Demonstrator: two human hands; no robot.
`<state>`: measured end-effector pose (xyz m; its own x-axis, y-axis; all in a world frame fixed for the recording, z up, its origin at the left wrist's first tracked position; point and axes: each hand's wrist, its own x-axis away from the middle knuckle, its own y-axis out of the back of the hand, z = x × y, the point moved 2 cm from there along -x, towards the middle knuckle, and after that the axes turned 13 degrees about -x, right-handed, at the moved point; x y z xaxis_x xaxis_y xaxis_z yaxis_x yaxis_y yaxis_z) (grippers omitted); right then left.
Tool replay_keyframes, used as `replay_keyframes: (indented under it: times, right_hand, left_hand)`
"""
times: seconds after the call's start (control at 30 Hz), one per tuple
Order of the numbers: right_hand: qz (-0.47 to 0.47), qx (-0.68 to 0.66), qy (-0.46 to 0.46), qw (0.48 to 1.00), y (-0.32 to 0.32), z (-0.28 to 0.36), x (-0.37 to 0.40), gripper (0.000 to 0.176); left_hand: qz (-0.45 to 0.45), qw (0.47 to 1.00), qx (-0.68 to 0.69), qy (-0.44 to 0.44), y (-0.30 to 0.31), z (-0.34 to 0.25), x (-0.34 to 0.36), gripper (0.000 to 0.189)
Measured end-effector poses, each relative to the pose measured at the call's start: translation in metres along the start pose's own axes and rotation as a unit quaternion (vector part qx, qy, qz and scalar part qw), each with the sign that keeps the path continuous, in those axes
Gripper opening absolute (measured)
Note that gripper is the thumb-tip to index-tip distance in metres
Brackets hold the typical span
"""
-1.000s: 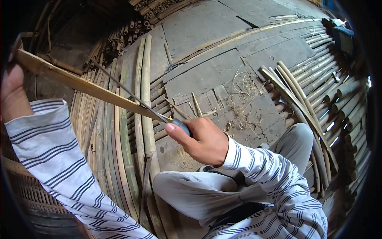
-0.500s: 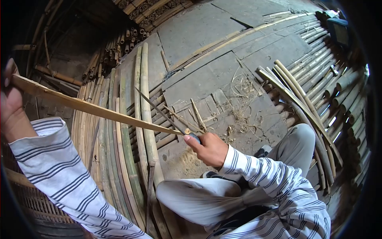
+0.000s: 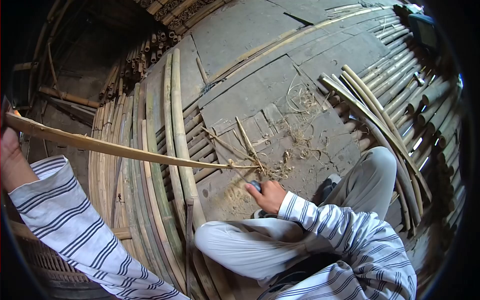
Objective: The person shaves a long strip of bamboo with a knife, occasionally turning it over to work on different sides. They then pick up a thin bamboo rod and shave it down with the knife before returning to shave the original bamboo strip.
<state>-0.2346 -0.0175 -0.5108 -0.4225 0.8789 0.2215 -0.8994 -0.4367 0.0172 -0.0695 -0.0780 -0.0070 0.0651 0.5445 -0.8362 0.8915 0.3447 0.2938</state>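
Note:
A long, slightly bowed bamboo strip stretches from the left edge of view to the middle of the floor. My left hand, partly cut off by the edge, grips its near-left end. In my closed right hand is a knife with a dark handle. Its blade is smeared by motion and points up and left, meeting the strip close to the far end. That end overlaps some bamboo slivers and curly shavings on the boards.
Long split bamboo lengths lie at my left beside my bent knee. More bamboo poles are stacked at the right. Pale sawdust covers the floor in front of my legs. Cut tubes are piled at the back left.
My right hand has moved slightly right and down, and the knife blade has swung from reaching far up-left to a short blurred line. My left hand and its end of the strip have dropped.

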Motion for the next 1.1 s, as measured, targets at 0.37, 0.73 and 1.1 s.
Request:
replay_keyframes:
  times: [0.37,0.73,1.1]
  right_hand:
    - [0.028,-0.082,0.097,0.992,0.006,0.081,0.026,0.057]
    - [0.042,-0.008,0.051,0.998,-0.023,-0.008,0.017,0.061]
    - [0.023,-0.117,0.110,0.987,-0.034,0.060,0.029,0.052]
  left_hand:
    - [0.184,0.958,0.211,0.058,0.008,-0.004,0.001,0.043]
    - [0.201,0.958,0.191,0.072,0.058,-0.005,0.015,0.039]
    - [-0.078,0.989,0.089,0.087,0.080,0.006,0.030,0.028]
